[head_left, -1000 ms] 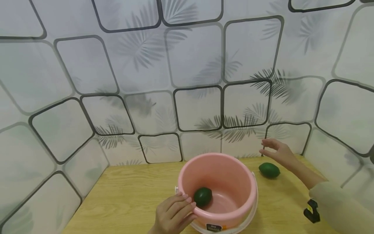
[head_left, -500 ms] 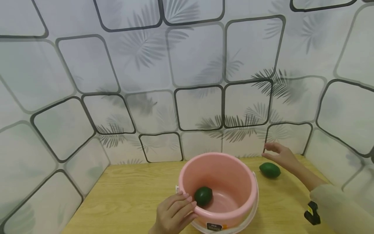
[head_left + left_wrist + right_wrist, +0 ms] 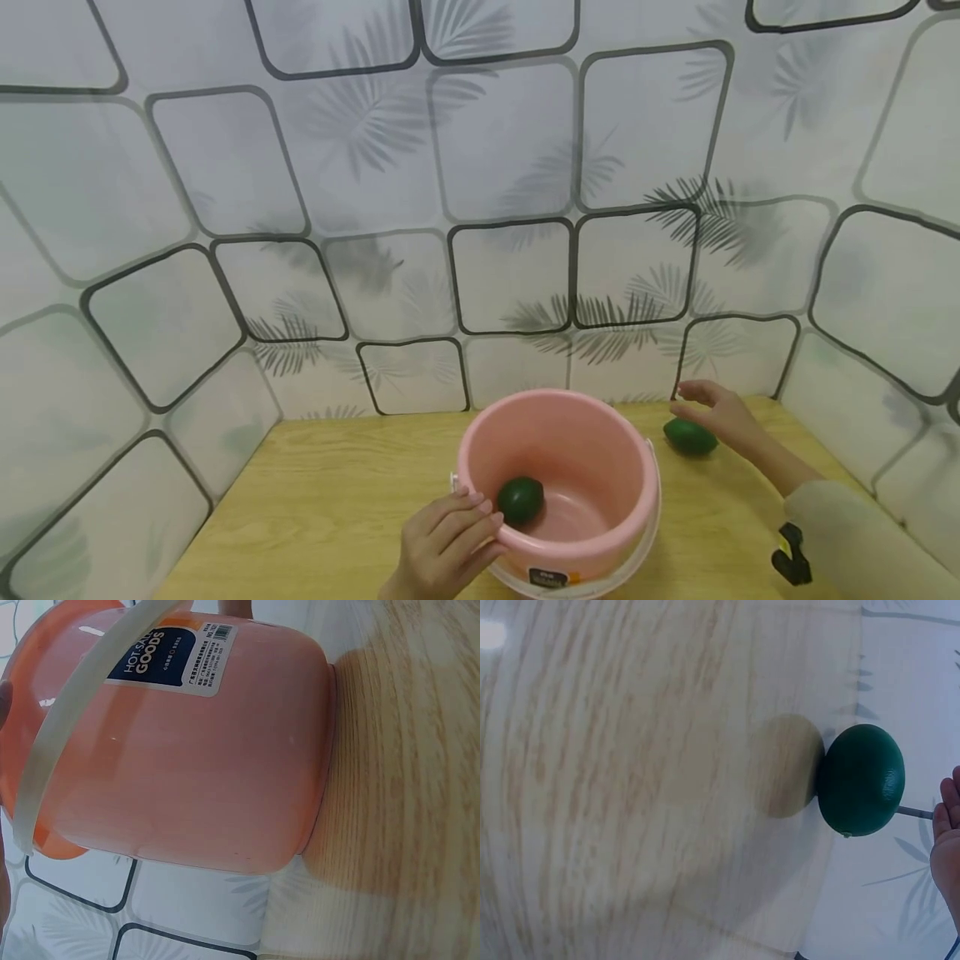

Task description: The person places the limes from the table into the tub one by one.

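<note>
A pink bucket [image 3: 558, 400] with a white handle stands upright on the table; its label faces the left wrist camera. My left hand [image 3: 442, 546] holds the near left of its rim, fingers bent over the edge. Inside the bucket, at the left, lies a dark green, rounded fruit [image 3: 521, 500]. A second green fruit, a lime by its look [image 3: 690, 437], lies on the table right of the bucket. Just above it hovers my right hand [image 3: 723, 417], thumb and fingers apart, holding nothing. In the right wrist view a gap shows between this hand [image 3: 946, 847] and the lime [image 3: 861, 780].
The light wooden table [image 3: 322, 500] ends at walls covered in patterned paper [image 3: 510, 279] at the back and both sides. A black clip-like piece [image 3: 791, 554] is on the right sleeve [image 3: 862, 533]. Table surface extends left of the bucket.
My right hand has come down toward the lime and now partly overlaps it in the head view. The left hand, bucket and fruits stay in place.
</note>
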A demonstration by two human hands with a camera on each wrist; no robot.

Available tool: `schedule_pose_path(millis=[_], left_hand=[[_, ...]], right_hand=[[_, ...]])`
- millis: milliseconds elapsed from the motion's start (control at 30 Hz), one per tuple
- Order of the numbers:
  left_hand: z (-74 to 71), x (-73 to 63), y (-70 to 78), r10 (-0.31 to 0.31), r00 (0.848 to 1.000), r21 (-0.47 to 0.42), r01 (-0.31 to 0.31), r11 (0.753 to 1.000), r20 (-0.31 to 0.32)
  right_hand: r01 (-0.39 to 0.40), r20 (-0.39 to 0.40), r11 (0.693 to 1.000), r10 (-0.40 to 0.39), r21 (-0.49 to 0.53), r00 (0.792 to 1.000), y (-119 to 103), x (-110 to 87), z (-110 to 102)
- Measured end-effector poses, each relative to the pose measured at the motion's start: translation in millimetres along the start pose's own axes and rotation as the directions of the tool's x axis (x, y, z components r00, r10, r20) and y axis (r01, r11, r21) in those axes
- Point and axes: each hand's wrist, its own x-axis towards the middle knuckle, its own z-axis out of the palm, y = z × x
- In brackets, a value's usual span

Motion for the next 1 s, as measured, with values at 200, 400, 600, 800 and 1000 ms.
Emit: schedule_pose_path(millis=[200,400,600,800,1000], left_hand=[[2.0,-1.4,0.0,0.006,1.000,0.002,-0.006,1.000,-0.009],[1.9,-7.1,1.0,-0.004,1.000,0.004,0.004,1.000,-0.001],[0.6,-7.1,0.0,0.010,1.000,0.015,-0.010,1.000,-0.009],[-0.5,-6.6,-0.9,0.016,1.000,0.013,-0.016,1.000,-0.004],[-0.3,-5.9,-1.9,0.021,1.000,0.002,-0.021,1.000,-0.003]], right_hand=[[-0.009,-0.005,1.000,0.009,-0.028,1.000,7.8,-1.8,0.4],[-0.035,0.021,0.998,0.036,-0.057,0.999,12.0,-3.4,0.0],[-0.047,0.043,0.998,0.049,-0.051,0.998,17.2,-3.6,4.8],[-0.060,0.038,0.997,0.062,-0.052,0.997,25.4,-3.3,9.7],[-0.069,0.051,0.996,0.072,-0.062,0.996,33.9,-0.7,12.0]])
